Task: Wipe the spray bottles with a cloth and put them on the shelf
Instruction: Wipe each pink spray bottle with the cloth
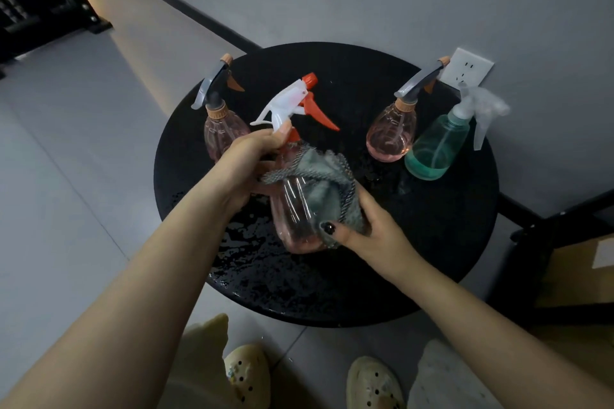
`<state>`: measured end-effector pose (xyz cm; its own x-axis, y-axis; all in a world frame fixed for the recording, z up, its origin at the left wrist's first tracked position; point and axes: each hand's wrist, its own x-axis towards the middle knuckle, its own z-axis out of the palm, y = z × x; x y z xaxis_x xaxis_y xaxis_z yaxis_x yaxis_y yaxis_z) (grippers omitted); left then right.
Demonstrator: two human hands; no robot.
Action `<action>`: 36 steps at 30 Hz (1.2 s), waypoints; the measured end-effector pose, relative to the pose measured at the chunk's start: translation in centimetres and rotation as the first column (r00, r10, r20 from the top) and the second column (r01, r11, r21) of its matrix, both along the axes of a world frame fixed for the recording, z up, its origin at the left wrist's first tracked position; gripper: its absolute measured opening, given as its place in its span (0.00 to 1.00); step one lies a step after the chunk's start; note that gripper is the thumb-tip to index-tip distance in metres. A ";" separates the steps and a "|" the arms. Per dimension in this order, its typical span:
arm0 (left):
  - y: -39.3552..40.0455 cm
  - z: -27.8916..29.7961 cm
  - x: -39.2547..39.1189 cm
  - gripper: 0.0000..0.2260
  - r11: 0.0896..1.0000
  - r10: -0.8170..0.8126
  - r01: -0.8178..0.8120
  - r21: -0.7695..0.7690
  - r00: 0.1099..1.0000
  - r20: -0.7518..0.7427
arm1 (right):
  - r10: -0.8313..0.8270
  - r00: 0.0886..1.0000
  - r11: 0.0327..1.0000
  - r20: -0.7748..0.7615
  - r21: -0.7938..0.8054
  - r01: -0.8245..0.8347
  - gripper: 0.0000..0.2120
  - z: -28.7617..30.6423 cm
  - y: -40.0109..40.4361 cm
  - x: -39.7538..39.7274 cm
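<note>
1. A pink bottle point(295, 209) with a white and orange spray head point(292, 103) is held above the middle of the round black table point(432, 242), tilted with its head toward 11 o'clock.
2. The left hand point(246, 166) is closed around the neck of this bottle, just below the spray head.
3. A grey cloth point(327, 186) is pressed against the bottle's side by the right hand point(362, 226), whose fingers and thumb are curled around cloth and bottle together.
4. A second pink bottle point(222, 133) with a grey spray head is seen standing on the table at 10 o'clock, partly hidden behind the left hand.
5. A third pink bottle point(390, 136) is seen at 1 o'clock, and a green bottle point(438, 146) is placed just beside it at 2 o'clock.
6. Water drops point(252, 256) are scattered over the table near 7 o'clock.
7. A white wall socket point(466, 71) is seen behind the table at 1 o'clock.
8. Two pale clogs point(247, 375) are visible on the floor point(66, 159) at 6 o'clock.
</note>
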<state>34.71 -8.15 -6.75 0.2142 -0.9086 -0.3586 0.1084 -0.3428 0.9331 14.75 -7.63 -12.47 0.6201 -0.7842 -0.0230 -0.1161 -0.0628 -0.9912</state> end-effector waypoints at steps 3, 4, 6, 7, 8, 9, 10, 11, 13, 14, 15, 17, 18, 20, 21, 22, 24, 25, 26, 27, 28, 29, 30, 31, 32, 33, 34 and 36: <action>0.0 0.2 0.0 0.12 0.994 -0.093 0.092 -0.058 0.996 -0.013 | 0.046 0.994 0.990 0.097 0.129 -0.059 0.41 0.1 -0.3 0.4; 0.0 0.2 -0.1 0.15 0.993 -0.105 0.103 -0.064 0.994 -0.027 | 0.059 0.991 0.984 0.122 0.158 -0.078 0.44 0.3 -0.4 0.6; 0.0 0.2 -0.2 0.17 0.992 -0.107 0.103 -0.069 0.993 -0.056 | 0.048 0.985 0.981 0.163 0.175 -0.077 0.47 0.5 -0.5 0.9; 0.0 0.2 -0.3 0.16 0.993 -0.103 0.099 -0.064 0.992 -0.067 | 0.026 0.984 0.984 0.175 0.170 -0.056 0.49 0.5 -0.4 1.1; 0.0 0.4 -0.4 0.15 0.995 -0.090 0.086 -0.056 0.994 -0.069 | -0.006 0.984 0.985 0.179 0.169 -0.025 0.51 0.4 -0.3 1.3; 0.0 0.6 -0.6 0.13 0.996 -0.068 0.066 -0.052 0.997 -0.036 | -0.036 0.984 0.986 0.176 0.164 0.006 0.52 0.3 -0.2 1.4; -0.1 0.7 -0.7 0.11 0.997 -0.036 0.038 -0.060 0.998 0.047 | -0.063 0.985 0.989 0.163 0.146 0.039 0.52 0.0 -0.2 1.4; -0.1 0.7 -0.8 0.10 0.997 0.007 0.007 -0.081 0.986 0.166 | -0.088 0.987 0.991 0.133 0.109 0.074 0.50 -0.3 -0.1 1.5; -0.2 0.7 -1.1 0.10 0.988 0.120 -0.079 -0.129 0.930 0.348 | -0.152 0.988 0.988 0.011 -0.011 0.152 0.45 -0.4 0.1 1.6; -0.3 0.7 -1.4 0.11 0.982 0.170 -0.126 -0.142 0.918 0.358 | -0.189 0.980 0.979 -0.061 -0.086 0.183 0.45 -0.3 0.2 1.6; -0.3 0.7 -1.7 0.11 0.975 0.207 -0.167 -0.145 0.922 0.328 | -0.226 0.966 0.966 -0.123 -0.159 0.206 0.46 -0.1 0.4 1.7; -0.4 0.7 -2.1 0.12 0.965 0.255 -0.230 -0.126 0.933 0.255 | -0.283 0.938 0.931 -0.201 -0.294 0.218 0.47 0.3 0.9 1.7; -0.5 0.7 -2.1 0.12 0.962 0.270 -0.250 -0.113 0.935 0.231 | -0.296 0.927 0.912 -0.229 -0.356 0.203 0.47 0.3 1.2 1.7; -0.6 0.8 -1.9 0.12 0.956 0.290 -0.274 -0.107 0.938 0.192 | -0.301 0.914 0.875 -0.273 -0.459 0.151 0.45 0.4 1.6 1.7; -0.6 1.0 -1.7 0.12 0.953 0.298 -0.281 -0.113 0.937 0.181 | -0.302 0.908 0.857 -0.291 -0.500 0.125 0.43 0.4 1.7 1.7; -0.6 1.1 -1.4 0.11 0.950 0.304 -0.286 -0.122 0.938 0.167 | -0.301 0.904 0.839 -0.302 -0.535 0.101 0.40 0.6 1.8 1.5; -0.6 1.5 -0.8 0.10 0.951 0.294 -0.279 -0.132 0.949 0.115 | -0.289 0.903 0.775 -0.317 -0.632 0.026 0.34 0.9 1.7 1.1; -0.5 1.7 -0.4 0.10 0.954 0.282 -0.269 -0.134 0.956 0.087 | -0.271 0.906 0.704 -0.326 -0.709 -0.044 0.30 1.0 1.6 0.9; -0.4 1.9 0.0 0.10 0.956 0.270 -0.259 -0.139 0.960 0.070 | -0.241 0.908 0.598 -0.343 -0.789 -0.140 0.28 1.0 1.5 0.6; -0.4 2.0 0.4 0.11 0.957 0.261 -0.250 -0.144 0.964 0.059 | -0.201 0.905 0.470 -0.374 -0.848 -0.246 0.27 1.0 1.3 0.4; -0.4 2.0 0.8 0.12 0.960 0.248 -0.239 -0.146 0.967 0.050 | -0.167 0.895 0.349 -0.415 -0.873 -0.340 0.27 0.9 1.1 0.2; -0.3 2.1 1.1 0.14 0.964 0.230 -0.221 -0.145 0.972 0.045 | -0.149 0.881 0.261 -0.448 -0.878 -0.402 0.28 1.0 0.7 0.0; -0.3 2.2 1.2 0.15 0.970 0.202 -0.194 -0.146 0.978 0.046 | -0.141 0.872 0.218 -0.468 -0.874 -0.434 0.28 1.0 0.5 0.0; -0.2 2.3 1.2 0.16 0.976 0.173 -0.164 -0.146 0.983 0.052 | -0.136 0.868 0.217 -0.477 -0.870 -0.444 0.27 1.1 0.2 0.1; -0.2 2.3 1.0 0.16 0.980 0.146 -0.136 -0.144 0.988 0.057 | -0.130 0.869 0.246 -0.478 -0.865 -0.439 0.26 1.3 0.1 0.2; -0.2 2.2 0.8 0.17 0.984 0.123 -0.113 -0.137 0.990 0.066 | -0.121 0.876 0.298 -0.468 -0.858 -0.417 0.24 1.6 -0.1 0.5; -0.2 2.1 0.6 0.18 0.987 0.105 -0.093 -0.131 0.991 0.081 | -0.114 0.886 0.373 -0.449 -0.846 -0.381 0.23 2.0 -0.3 0.7; -0.1 1.8 0.0 0.19 0.992 0.073 -0.060 -0.115 0.991 0.115 | -0.101 0.910 0.558 -0.401 -0.781 -0.282 0.23 2.9 -0.7 1.3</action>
<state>34.73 -8.27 -4.95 0.3102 -0.9237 -0.2246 0.0135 -0.2320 0.9726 16.10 -8.32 -9.53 0.7786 -0.5193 0.3522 -0.3884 -0.8397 -0.3795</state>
